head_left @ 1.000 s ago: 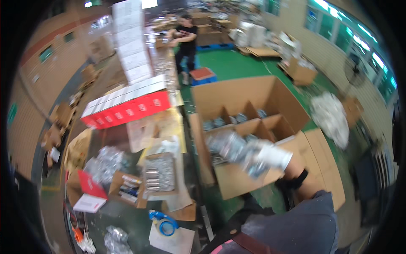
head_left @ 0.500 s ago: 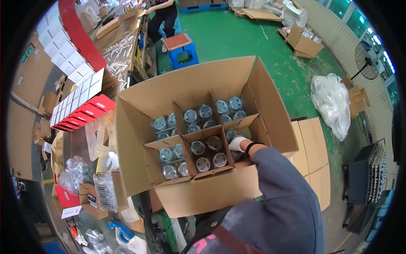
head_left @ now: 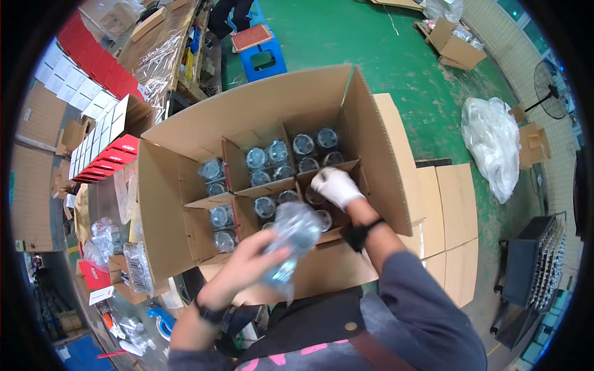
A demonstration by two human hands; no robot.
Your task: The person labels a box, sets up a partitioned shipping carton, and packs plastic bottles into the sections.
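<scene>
A large open cardboard carton (head_left: 167,213) is split by cardboard dividers into several compartments. Upturned clear glasses (head_left: 255,157) stand in these, bases up. My left hand (head_left: 250,263), bare, is closed on a plastic-wrapped glass (head_left: 297,229) above the carton's near edge; motion blurs it. My right hand (head_left: 337,187), in a white glove, reaches into the near right compartment. Its fingers curl down beside a glass (head_left: 324,219) there, and what they grip is hidden behind the hand.
Left of the carton, a bench carries red-and-white boxes (head_left: 111,148), plastic wrap (head_left: 105,238) and a blue tape dispenser (head_left: 162,321). Flat cartons (head_left: 458,204) lie to the right. Farther off are a blue stool (head_left: 263,59), a plastic heap (head_left: 492,148) and a dark rack (head_left: 532,260).
My left hand has come into view with a wrapped glass. My right hand has risen and shifted left from deep in the compartment. The carton appears farther left.
</scene>
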